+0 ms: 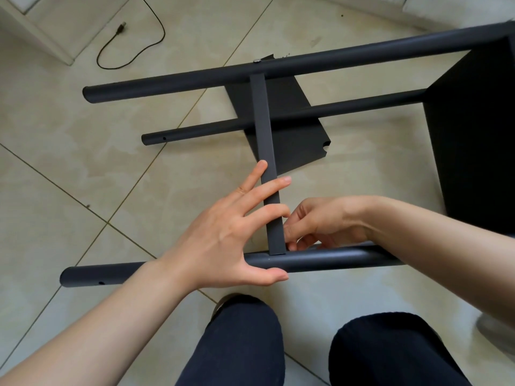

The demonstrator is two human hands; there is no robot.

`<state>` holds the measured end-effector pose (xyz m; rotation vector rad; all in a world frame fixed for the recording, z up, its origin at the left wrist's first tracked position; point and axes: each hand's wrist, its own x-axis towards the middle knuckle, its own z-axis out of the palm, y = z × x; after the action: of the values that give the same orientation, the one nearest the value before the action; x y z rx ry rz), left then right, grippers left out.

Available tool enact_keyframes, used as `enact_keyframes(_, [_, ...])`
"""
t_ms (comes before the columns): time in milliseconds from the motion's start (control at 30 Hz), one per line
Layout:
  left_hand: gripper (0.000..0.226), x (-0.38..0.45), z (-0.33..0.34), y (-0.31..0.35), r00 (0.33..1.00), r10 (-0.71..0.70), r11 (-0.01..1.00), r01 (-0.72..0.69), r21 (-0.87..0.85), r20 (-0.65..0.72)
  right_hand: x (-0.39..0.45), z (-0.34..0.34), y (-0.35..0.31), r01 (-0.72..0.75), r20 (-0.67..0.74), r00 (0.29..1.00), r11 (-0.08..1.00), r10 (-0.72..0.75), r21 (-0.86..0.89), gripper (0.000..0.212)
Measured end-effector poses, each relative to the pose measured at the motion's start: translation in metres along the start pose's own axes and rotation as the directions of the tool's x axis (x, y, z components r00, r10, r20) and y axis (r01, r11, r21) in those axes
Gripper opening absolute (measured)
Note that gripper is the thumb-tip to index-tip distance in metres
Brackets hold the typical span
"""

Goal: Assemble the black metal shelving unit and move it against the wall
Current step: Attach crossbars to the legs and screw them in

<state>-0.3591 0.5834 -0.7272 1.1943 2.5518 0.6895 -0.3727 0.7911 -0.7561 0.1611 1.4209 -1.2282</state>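
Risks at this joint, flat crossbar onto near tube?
1. Right hand fingertips sit beside the crossbar end where it meets the near tube: pinch risk.
2. Left hand only steadies with spread fingers, thumb under the tube; the bar could slip off alignment.
3. Whatever fastener the right hand holds is hidden and could drop.

Beige tiled floor (69, 168), black cable (133, 55)

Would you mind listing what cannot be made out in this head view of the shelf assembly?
- Right hand: its fingertips are tucked behind the flat crossbar; any screw there is hidden.
- Near tube: its right end is covered by the right forearm.
- Black panel: cut off by the right edge.
- Left hand: palm contact with the near tube is hidden.
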Motion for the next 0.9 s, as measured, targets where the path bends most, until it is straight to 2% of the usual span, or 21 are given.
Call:
enact_keyframes(200, [0.071,0.0001,0.0003,-0.0015,1.000,-0.001,1.000,0.001,-0.004,0.005,0.0026,0.0036,-0.0012,-0.008,-0.023,1.000,0.997,0.006,-0.075,0.039])
enact_keyframes(433, [0.071,-0.0001,0.0003,-0.0019,1.000,0.005,1.000,-0.005,-0.002,0.010,-0.0043,-0.0031,-0.0014,0.009,0.027,1.000,1.000,-0.008,-0.029,0.035])
enact_keyframes(600, [0.071,0.0000,0.0005,-0.0016,1.000,0.009,1.000,-0.009,-0.008,-0.003,-0.0012,-0.0019,-0.0005,0.012,0.000,1.000,0.998,-0.012,-0.066,0.038])
enact_keyframes(900, [0.070,0.0008,0.0014,-0.0026,1.000,0.021,1.000,-0.021,-0.010,-0.003,0.0004,-0.0038,-0.0007,0.010,0.006,1.000,1.000,-0.010,-0.026,0.038])
